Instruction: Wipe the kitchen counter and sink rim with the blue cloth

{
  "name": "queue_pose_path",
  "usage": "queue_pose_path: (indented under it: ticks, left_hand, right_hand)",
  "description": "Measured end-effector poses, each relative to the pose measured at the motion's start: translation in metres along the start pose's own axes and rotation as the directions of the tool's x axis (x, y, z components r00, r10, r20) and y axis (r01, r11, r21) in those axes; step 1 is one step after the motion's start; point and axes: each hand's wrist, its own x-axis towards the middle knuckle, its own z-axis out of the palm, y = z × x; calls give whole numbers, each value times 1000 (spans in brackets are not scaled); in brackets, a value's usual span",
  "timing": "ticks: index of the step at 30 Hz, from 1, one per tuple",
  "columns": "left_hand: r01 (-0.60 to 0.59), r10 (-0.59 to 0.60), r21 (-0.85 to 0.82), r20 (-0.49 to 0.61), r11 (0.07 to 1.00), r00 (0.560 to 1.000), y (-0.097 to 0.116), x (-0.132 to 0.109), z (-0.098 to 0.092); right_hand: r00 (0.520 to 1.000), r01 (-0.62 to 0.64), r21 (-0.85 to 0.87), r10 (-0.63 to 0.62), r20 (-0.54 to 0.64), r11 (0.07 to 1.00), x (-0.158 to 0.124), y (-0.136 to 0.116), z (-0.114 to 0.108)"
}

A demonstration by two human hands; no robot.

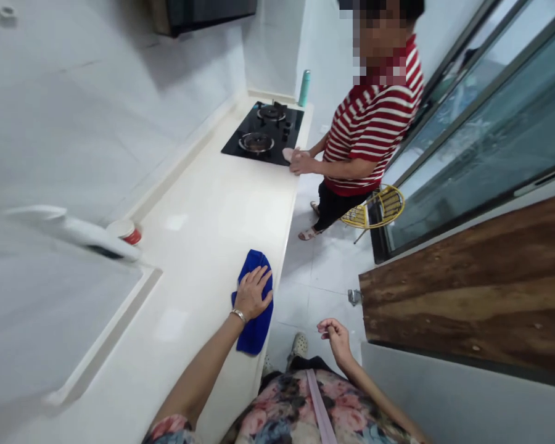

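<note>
**Blue cloth being pressed on the counter edge**

Head view: the blue cloth (pixel 254 302) is being held flat on the white counter (pixel 198 246) near its front edge, under the left hand (pixel 252 295), fingers spread for wide contact. The right hand (pixel 335 336) is being kept free beside the body, fingers loosely curled, nothing pinched.

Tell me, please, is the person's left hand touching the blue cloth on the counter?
Touching: the head view shows the left hand lying flat on the blue cloth, fingers spread over it.

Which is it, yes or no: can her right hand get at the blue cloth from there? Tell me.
Probably yes. The right hand hangs free and empty off the counter's edge, nothing between it and the blue cloth under the left hand.
</note>
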Motion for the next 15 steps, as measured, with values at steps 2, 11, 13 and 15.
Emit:
queue_pose_path:
  ticks: [2,11,13,15]
  left_hand:
    - [-42,41,10,21,999,999,-1,22,1]
    - [-82,78,80,44,993,996,-25,140,3]
    - [-74,70,94,39,993,997,-31,168,6]
    - [-80,76,99,37,992,996,-38,194,9]
  right_hand:
    - [999,2,15,-2,36,1000,8,-1,-4]
    - [997,-80,40,80,-19,996,61,9,-48]
    - [991,-102,41,105,-83,994,70,16,-59]
    - [983,-114,34,117,-139,993,75,25,-65]
